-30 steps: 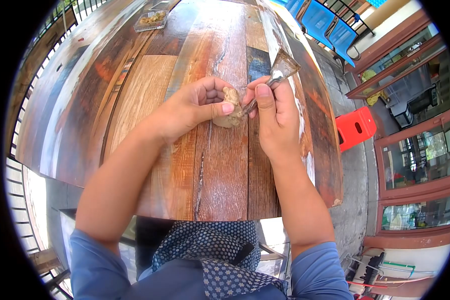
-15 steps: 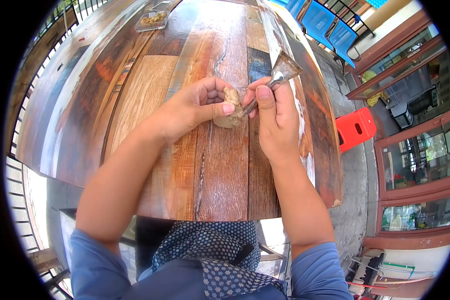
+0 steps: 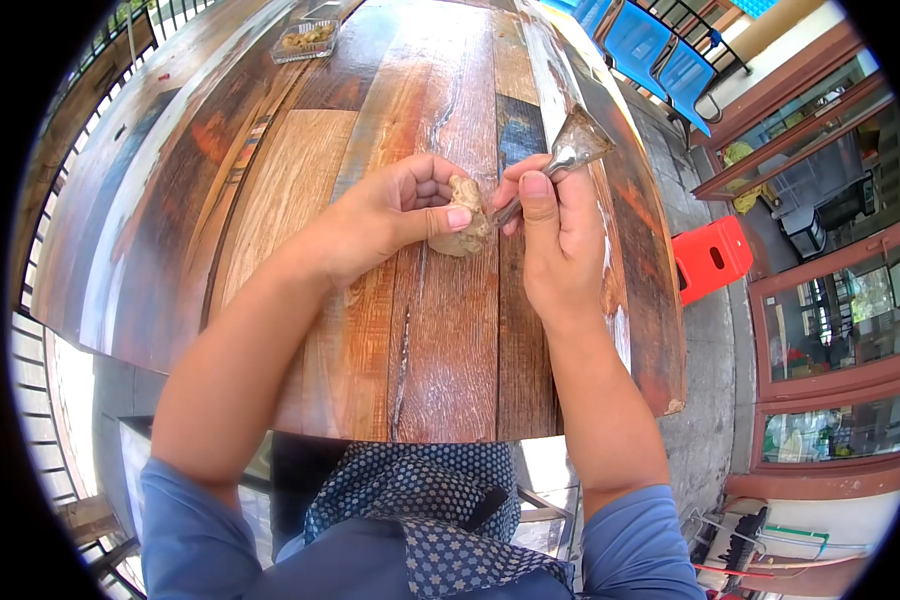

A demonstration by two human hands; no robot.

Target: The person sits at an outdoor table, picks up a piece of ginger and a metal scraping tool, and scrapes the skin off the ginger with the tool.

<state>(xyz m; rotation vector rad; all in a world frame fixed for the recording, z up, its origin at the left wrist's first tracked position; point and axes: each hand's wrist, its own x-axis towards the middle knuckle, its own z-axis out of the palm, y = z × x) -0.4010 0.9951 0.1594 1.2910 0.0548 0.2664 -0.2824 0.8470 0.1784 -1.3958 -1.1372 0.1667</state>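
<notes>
Over the table, my left hand (image 3: 395, 215) is closed around a tan, knobby lump (image 3: 462, 240) that looks like clay, with the thumb pressed on its front. A rounded nub sticks up from the top of this lump. In my right hand (image 3: 555, 225) is a metal tool with a thin shaft and a flared, triangular scraper-like blade (image 3: 582, 140), worn and brownish. The blade points up and away from the lump, while the shaft's narrow end is at the lump's right side. Whether that tip touches the lump I cannot tell.
Both hands are above a wood-plank-patterned table (image 3: 440, 350). A clear plastic box (image 3: 306, 42) with yellowish bits stands at the far left. Beyond the right edge are a red stool (image 3: 712, 258) and blue chairs (image 3: 660, 55). A railing runs along the left.
My right hand and the metal tool have shifted slightly right, the tool's tip drawing back a little from the lump. My left hand stays in place with its hold.
</notes>
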